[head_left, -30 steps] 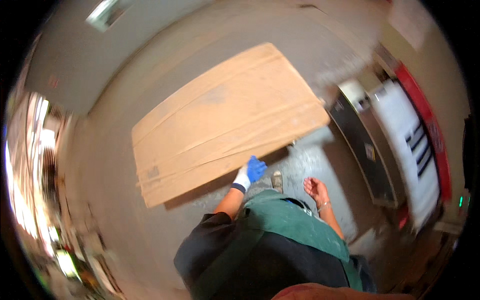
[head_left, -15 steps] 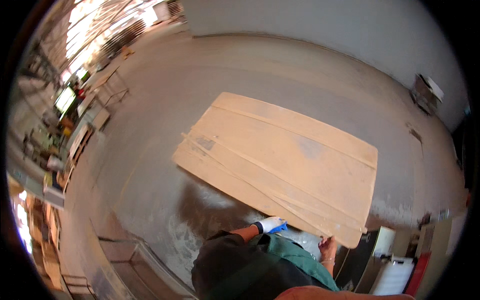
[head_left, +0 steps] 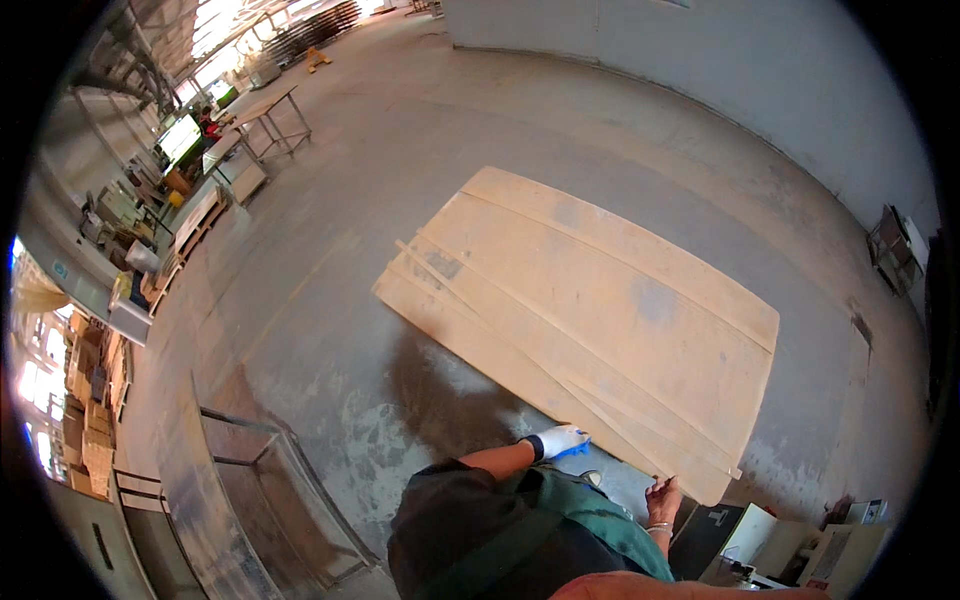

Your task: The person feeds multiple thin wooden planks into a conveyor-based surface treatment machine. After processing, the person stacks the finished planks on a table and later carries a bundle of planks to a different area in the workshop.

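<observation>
Reaching out in the lower middle of the frame, our left hand point(head_left: 560, 440) wears a white and blue glove and lies at the near long edge of the stack of large plywood sheets point(head_left: 600, 310); we cannot tell from here whether the gloved fingers are spread or pressed together, or whether they actually grip the edge. Our right hand point(head_left: 662, 497) is bare, sits lower and further right, just beside the near right corner of the stack, with the fingers loosely curled and a thin bracelet at the wrist; we see nothing held in it.

The sheets lie flat on the concrete floor point(head_left: 400, 150), filling the centre and right of the frame, their edges slightly fanned so that thin strips of the lower sheets show along the near side. Pale dust marks the floor just beside the stack's near edge, toward the lower left.

A metal frame rack point(head_left: 280, 470) stands at the lower left. Light-coloured boxes point(head_left: 800, 545) sit at the lower right, near our right hand. Workbenches and tables point(head_left: 240, 150) line the upper left, well apart from us, and a grey wall point(head_left: 750, 70) runs across the upper right.
</observation>
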Available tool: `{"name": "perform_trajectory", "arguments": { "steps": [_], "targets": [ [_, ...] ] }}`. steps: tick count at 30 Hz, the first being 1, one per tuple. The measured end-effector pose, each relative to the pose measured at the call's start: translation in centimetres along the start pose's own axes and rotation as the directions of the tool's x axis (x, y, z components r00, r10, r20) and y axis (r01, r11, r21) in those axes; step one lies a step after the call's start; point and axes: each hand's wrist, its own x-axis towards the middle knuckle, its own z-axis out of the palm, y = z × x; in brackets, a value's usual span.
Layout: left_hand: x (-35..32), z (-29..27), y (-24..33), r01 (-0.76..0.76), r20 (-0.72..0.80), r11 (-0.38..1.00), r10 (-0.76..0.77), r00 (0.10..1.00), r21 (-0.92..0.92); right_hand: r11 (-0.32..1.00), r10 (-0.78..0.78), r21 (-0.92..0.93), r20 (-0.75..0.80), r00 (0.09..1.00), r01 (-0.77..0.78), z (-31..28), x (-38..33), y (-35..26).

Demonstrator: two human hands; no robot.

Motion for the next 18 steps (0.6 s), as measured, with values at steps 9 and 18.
{"name": "perform_trajectory", "arguments": {
  "steps": [9, 18],
  "targets": [
    [-6.5, 3.6, 6.0, -0.274, -0.176, 0.913, 0.336, 0.925, 0.301, 0.979, -0.012, -0.199, 0.097, 0.995, 0.031, 0.1, 1.1, -0.9],
    [-13.2, 6.2, 7.9, -0.238, -0.329, 0.879, 0.388, 0.861, 0.414, 0.929, 0.063, -0.369, 0.064, 0.996, -0.035, -0.1, 1.2, -2.5]
  ]
}}
